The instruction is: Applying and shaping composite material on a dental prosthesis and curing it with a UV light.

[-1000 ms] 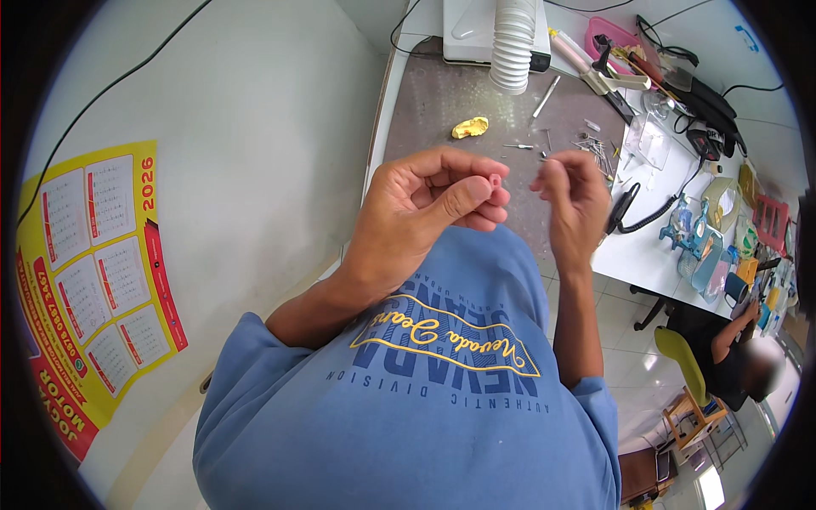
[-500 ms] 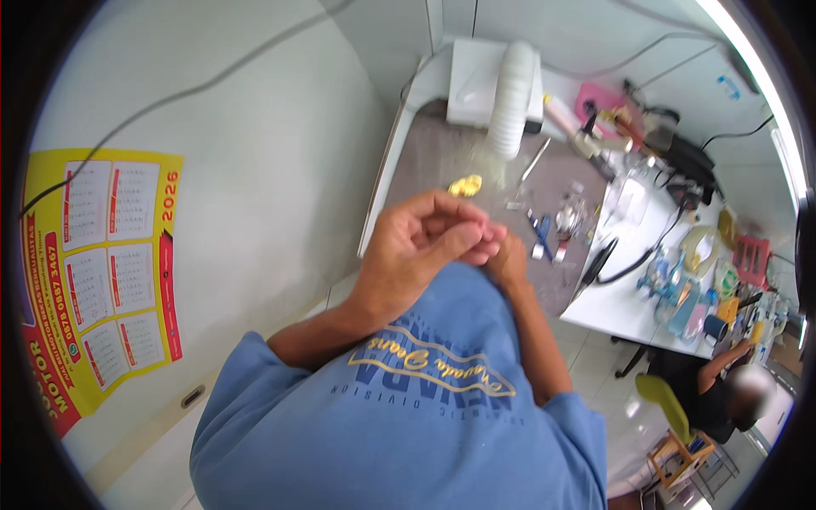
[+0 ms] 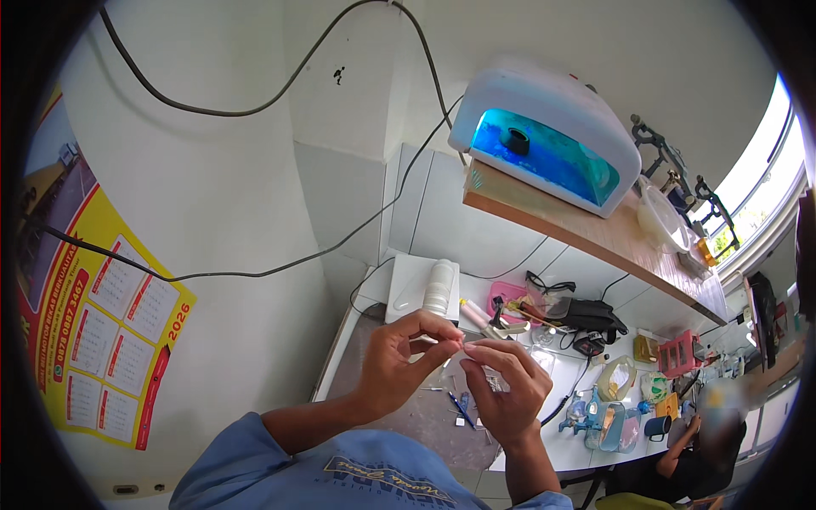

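Observation:
My left hand (image 3: 398, 367) and my right hand (image 3: 512, 388) are raised together over the near part of the workbench. Thumb and fingers of the left are pinched. The right hand's fingertips are closed as well, meeting those of the left. A tiny pale thing seems to show between the fingertips, too small to name. Below and behind the hands, the grey-brown bench mat (image 3: 433, 435) carries a blue pen-like tool (image 3: 461, 409) and several small pieces. Just beyond the left hand a white ribbed hose (image 3: 439, 287) rests at a white box (image 3: 410, 285).
A wooden shelf (image 3: 544, 207) overhangs the back, bearing a white curing lamp (image 3: 552, 127) lit blue inside with a dark round piece. At the right are a pink tray (image 3: 512, 297), a black cable, clear containers (image 3: 619, 425) and a dark mug (image 3: 657, 427). A person (image 3: 710, 442) sits at far right.
The view has tilted upward, bringing the shelf and lit lamp into sight. My right hand, mostly hidden behind the left before, now shows beside it, fingertips still together.

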Motion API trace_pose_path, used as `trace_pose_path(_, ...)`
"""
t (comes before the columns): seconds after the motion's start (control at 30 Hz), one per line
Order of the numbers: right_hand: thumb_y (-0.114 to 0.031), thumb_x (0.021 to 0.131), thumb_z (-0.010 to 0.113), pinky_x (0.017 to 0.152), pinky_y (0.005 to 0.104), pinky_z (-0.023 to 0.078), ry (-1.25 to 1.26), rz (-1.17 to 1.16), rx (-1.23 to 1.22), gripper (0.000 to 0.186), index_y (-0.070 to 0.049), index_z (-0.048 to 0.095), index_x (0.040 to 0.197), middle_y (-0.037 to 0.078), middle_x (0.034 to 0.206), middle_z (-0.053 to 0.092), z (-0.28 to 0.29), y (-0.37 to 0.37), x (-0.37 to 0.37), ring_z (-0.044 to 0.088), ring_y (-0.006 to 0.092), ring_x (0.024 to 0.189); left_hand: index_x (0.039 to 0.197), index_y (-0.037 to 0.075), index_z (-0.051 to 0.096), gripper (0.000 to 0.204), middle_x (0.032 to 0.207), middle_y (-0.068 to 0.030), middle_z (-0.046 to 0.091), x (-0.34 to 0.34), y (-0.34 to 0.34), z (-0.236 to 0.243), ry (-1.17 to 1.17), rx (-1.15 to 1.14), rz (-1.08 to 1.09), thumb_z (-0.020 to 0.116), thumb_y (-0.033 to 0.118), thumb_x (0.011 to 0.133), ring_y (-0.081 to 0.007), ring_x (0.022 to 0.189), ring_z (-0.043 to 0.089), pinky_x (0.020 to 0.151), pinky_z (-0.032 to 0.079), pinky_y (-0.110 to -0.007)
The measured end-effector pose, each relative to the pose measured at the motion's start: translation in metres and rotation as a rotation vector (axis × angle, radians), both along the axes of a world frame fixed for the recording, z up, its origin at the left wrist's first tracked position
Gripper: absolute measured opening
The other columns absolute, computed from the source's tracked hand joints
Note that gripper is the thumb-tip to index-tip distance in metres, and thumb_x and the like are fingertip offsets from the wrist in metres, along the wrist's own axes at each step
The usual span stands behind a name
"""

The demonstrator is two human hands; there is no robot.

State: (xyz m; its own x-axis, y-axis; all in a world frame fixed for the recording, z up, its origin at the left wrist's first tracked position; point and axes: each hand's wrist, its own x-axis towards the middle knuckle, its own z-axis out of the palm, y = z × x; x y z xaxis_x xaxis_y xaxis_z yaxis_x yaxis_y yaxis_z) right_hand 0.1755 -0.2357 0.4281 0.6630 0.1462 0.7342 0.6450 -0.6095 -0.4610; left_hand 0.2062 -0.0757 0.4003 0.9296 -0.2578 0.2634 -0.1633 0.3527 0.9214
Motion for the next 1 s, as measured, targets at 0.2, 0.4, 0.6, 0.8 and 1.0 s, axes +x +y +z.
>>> trace_pose_path(0.2,-0.005,0.073,0.078,0.059,0.0293,0.052,-0.15,-0.038,-0.093,0.023,-0.005,0.068,0.093,0.006,0.084,0.066,0.05,0.01,0.033,0.066,0.0189,0.069,0.098,-0.003,0.064,0.011,0.097,-0.0109,0.065,0.032,-0.004,0.032,-0.117,-0.244,-0.006,0.065,0.002,0.088,-0.0152,0.095,0.063,0.084,0.054,-0.026)
trace_pose_path(0.4,-0.004,0.074,0.075,0.056,0.0295,0.051,-0.351,-0.052,-0.153,0.017,-0.005,0.068,0.089,0.006,0.08,0.065,0.094,0.018,0.071,0.066,0.0192,0.068,0.106,-0.002,0.062,0.019,0.105,-0.014,0.065,0.059,-0.004,0.065,-0.099,-0.418,-0.057,0.059,0.012,0.094,-0.019,0.1,0.064,0.087,0.054,-0.035)
trace_pose_path(0.6,-0.007,0.078,0.07,0.057,0.0344,0.052,-0.163,-0.254,-0.344,0.008,-0.003,0.068,0.084,0.009,0.079,0.066,0.142,0.009,0.117,0.069,0.0251,0.071,0.128,-0.003,0.049,0.041,0.126,-0.0157,0.056,0.092,0.002,0.098,-0.424,-0.186,0.3,0.059,0.017,0.094,-0.0236,0.114,0.057,0.096,0.048,-0.037)
trace_pose_path(0.8,-0.009,0.074,0.07,0.058,0.0369,0.054,-0.195,-0.452,-0.699,0.01,-0.006,0.071,0.083,0.014,0.071,0.067,0.144,0.019,0.144,0.069,0.029,0.066,0.131,-0.003,0.046,0.047,0.128,-0.0174,0.054,0.147,0.002,0.097,-0.492,0.053,0.386,0.064,0.011,0.09,-0.0248,0.123,0.051,0.104,0.042,-0.038)
trace_pose_path(1.0,-0.006,0.067,0.072,0.059,0.0377,0.055,-0.221,-0.451,-0.744,0.012,-0.004,0.072,0.079,0.016,0.068,0.067,0.14,0.018,0.157,0.068,0.0293,0.063,0.118,-0.003,0.059,0.033,0.113,-0.0138,0.064,0.16,0.002,0.096,-0.432,0.004,0.311,0.065,0.003,0.086,-0.0219,0.108,0.062,0.098,0.048,-0.036)
